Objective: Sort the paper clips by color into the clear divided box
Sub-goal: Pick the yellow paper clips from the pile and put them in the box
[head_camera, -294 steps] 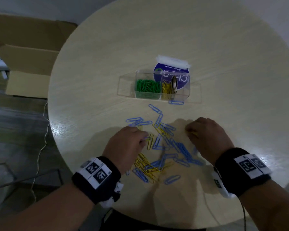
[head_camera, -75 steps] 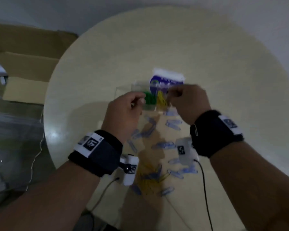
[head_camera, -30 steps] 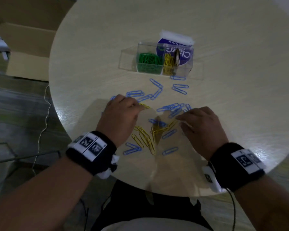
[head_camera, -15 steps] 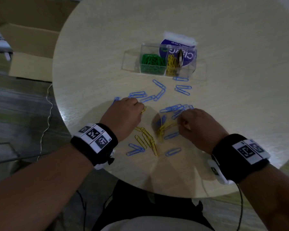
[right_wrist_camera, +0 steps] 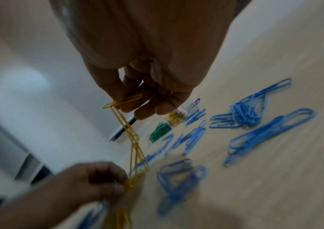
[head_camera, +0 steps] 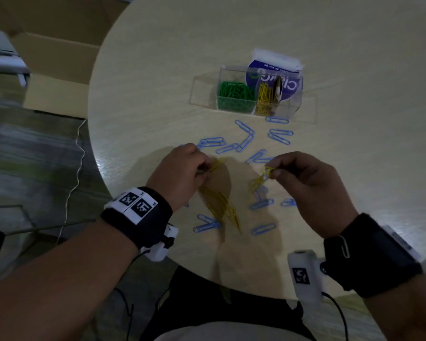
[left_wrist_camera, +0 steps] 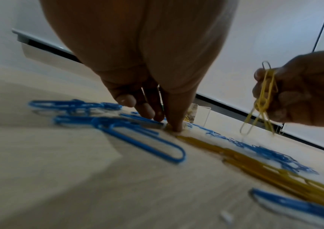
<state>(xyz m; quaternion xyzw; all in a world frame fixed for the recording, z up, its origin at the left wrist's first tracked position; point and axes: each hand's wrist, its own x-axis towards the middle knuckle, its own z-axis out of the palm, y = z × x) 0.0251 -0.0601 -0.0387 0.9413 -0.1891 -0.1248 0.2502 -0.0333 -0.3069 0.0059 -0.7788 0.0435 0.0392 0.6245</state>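
Note:
On the round table, blue paper clips (head_camera: 244,143) lie scattered around a pile of yellow paper clips (head_camera: 221,203). My right hand (head_camera: 272,171) is lifted off the table and pinches a dangling tangle of yellow clips (right_wrist_camera: 131,136). My left hand (head_camera: 203,168) is low at the pile's far end, its curled fingertips (left_wrist_camera: 175,125) down on yellow clips. The clear divided box (head_camera: 290,107) stands farther back. It holds green clips (head_camera: 234,94) in one compartment and yellow clips (head_camera: 265,97) in the one to the right.
A round blue label under a white packet (head_camera: 276,57) sits behind the box. The table (head_camera: 158,94) ends close to my body. Cardboard boxes (head_camera: 54,57) and a thin cable (head_camera: 76,156) are on the floor to the left.
My right hand has risen from the table with a bunch of yellow clips. My left hand has stayed at the pile's far end, gripping yellow clips.

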